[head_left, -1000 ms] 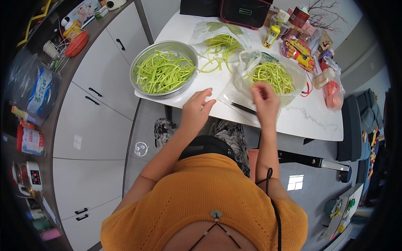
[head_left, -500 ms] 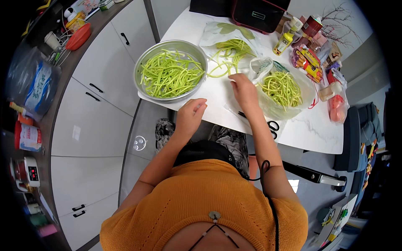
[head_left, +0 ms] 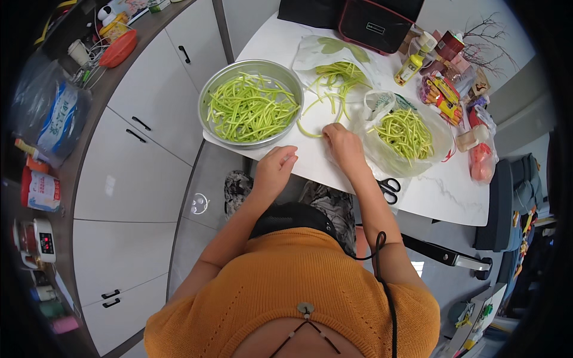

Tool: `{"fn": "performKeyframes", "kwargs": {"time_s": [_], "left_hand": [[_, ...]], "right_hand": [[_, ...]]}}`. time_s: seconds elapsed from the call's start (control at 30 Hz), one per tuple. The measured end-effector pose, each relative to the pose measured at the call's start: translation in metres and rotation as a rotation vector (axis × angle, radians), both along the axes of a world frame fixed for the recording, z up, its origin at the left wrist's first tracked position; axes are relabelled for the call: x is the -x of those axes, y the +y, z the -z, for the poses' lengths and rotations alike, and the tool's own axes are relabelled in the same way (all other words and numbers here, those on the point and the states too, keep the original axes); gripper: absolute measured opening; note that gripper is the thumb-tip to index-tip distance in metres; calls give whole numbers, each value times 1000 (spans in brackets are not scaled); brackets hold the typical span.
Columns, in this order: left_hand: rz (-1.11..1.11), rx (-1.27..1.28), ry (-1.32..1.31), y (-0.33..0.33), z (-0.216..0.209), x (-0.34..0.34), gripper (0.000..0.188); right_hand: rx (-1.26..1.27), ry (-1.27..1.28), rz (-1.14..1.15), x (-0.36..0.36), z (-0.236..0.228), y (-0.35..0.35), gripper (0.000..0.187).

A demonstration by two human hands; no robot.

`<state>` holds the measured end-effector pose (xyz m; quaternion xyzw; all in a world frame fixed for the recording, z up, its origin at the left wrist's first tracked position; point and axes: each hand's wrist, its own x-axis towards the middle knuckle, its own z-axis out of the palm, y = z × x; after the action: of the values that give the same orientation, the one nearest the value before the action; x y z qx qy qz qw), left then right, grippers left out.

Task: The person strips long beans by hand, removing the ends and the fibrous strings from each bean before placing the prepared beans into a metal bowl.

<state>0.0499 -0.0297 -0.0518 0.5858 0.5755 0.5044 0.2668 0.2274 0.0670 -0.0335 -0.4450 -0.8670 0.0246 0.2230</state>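
Note:
My right hand [head_left: 344, 146] is low over the white table, its fingers pinched on the end of a long, thin green stem [head_left: 305, 131] that curves up toward the loose pile. My left hand [head_left: 274, 170] hovers at the table's near edge, thumb and fingers closed together; whatever they may hold is hidden. Cut green stem pieces [head_left: 250, 107] fill much of a round metal pan [head_left: 204, 122] at the left. Beyond my right hand, uncut stems [head_left: 343, 74] spill from a plastic bag [head_left: 307, 53]. More stems [head_left: 406, 132] sit in an open clear bag [head_left: 439, 146] to the right.
Black-handled scissors [head_left: 389, 190] lie near the table's front edge, beside my right forearm. A yellow bottle [head_left: 409, 68], snack packets [head_left: 443, 98] and a bag of red fruit [head_left: 481, 161] crowd the right side. A black and red box-shaped appliance [head_left: 376, 27] stands at the back.
My right hand has come down and slightly left, toward me, and the stem end now bends to its fingers. My left hand has barely moved. The view has shifted a little.

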Motion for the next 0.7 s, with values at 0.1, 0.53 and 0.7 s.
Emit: {"fn": "performKeyframes", "kwargs": {"time_s": [0.1, 0.53, 0.7], "left_hand": [[-22, -23, 65, -5, -13, -11, 28], [71, -315, 121, -9, -29, -14, 17], [43, -75, -269, -7, -40, -3, 18]], "right_hand": [[-9, 43, -71, -6, -5, -26, 8], [183, 437, -104, -27, -25, -63, 16], [609, 679, -127, -49, -34, -67, 18]]}}
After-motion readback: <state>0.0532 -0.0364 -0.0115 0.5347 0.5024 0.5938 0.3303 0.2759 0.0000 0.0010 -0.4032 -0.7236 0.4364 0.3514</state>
